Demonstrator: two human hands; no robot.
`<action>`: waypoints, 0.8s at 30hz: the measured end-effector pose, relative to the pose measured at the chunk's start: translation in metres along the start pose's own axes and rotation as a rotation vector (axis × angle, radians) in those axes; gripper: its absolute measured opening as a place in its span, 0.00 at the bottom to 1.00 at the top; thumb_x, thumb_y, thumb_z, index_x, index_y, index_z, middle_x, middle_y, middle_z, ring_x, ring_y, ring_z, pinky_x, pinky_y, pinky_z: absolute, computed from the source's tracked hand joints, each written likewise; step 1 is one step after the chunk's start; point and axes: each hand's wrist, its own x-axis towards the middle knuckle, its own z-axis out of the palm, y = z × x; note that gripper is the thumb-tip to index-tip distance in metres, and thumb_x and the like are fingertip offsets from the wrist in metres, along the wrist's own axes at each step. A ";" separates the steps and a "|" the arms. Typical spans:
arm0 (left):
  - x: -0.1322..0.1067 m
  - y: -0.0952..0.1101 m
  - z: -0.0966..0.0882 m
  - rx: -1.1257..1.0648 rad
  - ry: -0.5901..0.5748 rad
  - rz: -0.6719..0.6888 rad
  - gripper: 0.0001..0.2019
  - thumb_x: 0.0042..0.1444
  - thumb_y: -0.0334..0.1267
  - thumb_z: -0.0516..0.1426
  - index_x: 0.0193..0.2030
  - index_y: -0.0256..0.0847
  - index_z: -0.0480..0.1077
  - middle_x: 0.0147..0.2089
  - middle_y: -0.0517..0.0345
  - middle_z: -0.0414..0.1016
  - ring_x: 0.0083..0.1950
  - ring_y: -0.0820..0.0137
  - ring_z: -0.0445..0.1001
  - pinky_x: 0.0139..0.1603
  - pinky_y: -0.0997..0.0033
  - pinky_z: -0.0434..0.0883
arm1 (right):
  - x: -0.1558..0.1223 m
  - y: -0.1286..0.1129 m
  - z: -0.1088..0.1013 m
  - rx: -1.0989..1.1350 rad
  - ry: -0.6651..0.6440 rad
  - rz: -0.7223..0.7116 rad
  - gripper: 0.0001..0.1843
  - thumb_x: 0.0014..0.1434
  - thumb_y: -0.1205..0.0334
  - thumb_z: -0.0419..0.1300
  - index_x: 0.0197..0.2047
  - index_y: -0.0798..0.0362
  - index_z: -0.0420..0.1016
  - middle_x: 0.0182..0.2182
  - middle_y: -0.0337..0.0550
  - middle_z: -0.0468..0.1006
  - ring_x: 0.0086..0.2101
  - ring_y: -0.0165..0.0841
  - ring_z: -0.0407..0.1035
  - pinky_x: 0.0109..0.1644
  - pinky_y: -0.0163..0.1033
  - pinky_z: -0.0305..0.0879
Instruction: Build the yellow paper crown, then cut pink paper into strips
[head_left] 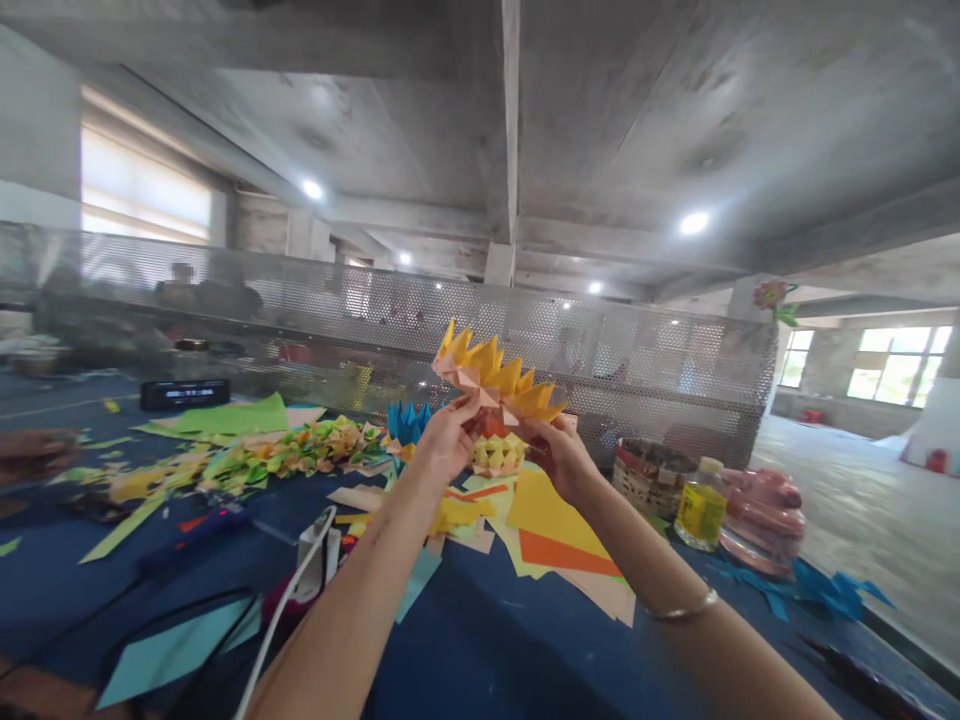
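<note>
Raised above the blue table is a folded-paper chain point(491, 370), with pointed yellow tips along its top and pale pink and orange paper below. My left hand point(450, 440) pinches its lower edge left of the middle. At the right end, my right hand point(559, 445) grips it between thumb and fingers. The chain slants down to the right. Just behind and below it stands a pale yellow folded-paper ring point(499, 455), partly covered by my hands. A blue pointed paper piece point(409, 422) is beside my left hand.
Loose yellow sheets point(551, 510) lie under my arms. Many small folded pieces point(300, 450) are heaped on the left, near a digital timer point(185, 393). A white cable point(289, 600) runs by my left forearm. A basket point(652, 475), yellow bottle point(701, 505) and pink pot point(763, 520) stand right.
</note>
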 end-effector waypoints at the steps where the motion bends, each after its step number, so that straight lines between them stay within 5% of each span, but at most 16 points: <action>1: 0.003 0.005 0.001 -0.001 0.008 0.042 0.16 0.63 0.41 0.57 0.55 0.38 0.67 0.54 0.49 0.71 0.49 0.63 0.74 0.47 0.56 0.74 | 0.010 0.002 0.008 -0.002 0.011 -0.003 0.11 0.62 0.64 0.61 0.48 0.55 0.70 0.38 0.40 0.74 0.30 0.27 0.69 0.30 0.32 0.67; 10: 0.019 0.016 -0.006 0.008 0.052 0.299 0.15 0.63 0.40 0.58 0.54 0.38 0.68 0.53 0.51 0.71 0.48 0.64 0.74 0.47 0.58 0.74 | 0.080 0.041 0.057 -0.040 0.071 -0.002 0.15 0.65 0.58 0.59 0.52 0.55 0.69 0.45 0.45 0.74 0.38 0.32 0.72 0.39 0.41 0.73; 24: 0.039 0.023 -0.050 0.126 0.238 0.344 0.16 0.63 0.41 0.57 0.55 0.39 0.67 0.55 0.50 0.70 0.50 0.63 0.74 0.48 0.56 0.74 | 0.110 0.072 0.089 -0.172 0.022 0.012 0.17 0.65 0.58 0.59 0.54 0.55 0.69 0.47 0.46 0.74 0.41 0.34 0.73 0.43 0.44 0.73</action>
